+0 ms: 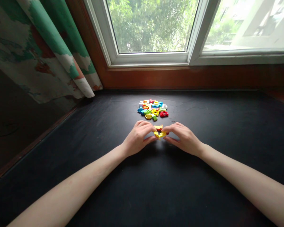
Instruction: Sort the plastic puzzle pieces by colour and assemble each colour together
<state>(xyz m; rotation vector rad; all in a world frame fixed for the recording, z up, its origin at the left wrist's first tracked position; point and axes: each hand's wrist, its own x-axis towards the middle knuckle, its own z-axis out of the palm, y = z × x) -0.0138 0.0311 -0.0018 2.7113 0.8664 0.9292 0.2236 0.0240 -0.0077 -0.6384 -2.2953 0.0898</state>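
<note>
My left hand (142,136) pinches a small yellow plastic piece (156,134) between thumb and fingers. Facing it, my right hand (182,136) pinches another yellow plastic piece (162,134), and the two pieces meet or nearly meet between my fingertips. Whether they are joined I cannot tell. Just behind them lies an orange plastic piece (158,127), close to the fingertips of both hands. Farther back on the black surface sits a pile of small coloured plastic pieces (151,108), in red, blue, green, yellow, orange and white. My fingers partly cover the yellow pieces.
The black tabletop (142,195) stretches out around my forearms. Behind it runs a brown wooden sill (146,78) below a white-framed window (151,58). A patterned curtain (68,63) hangs at the left, its lower end near the table's back left corner.
</note>
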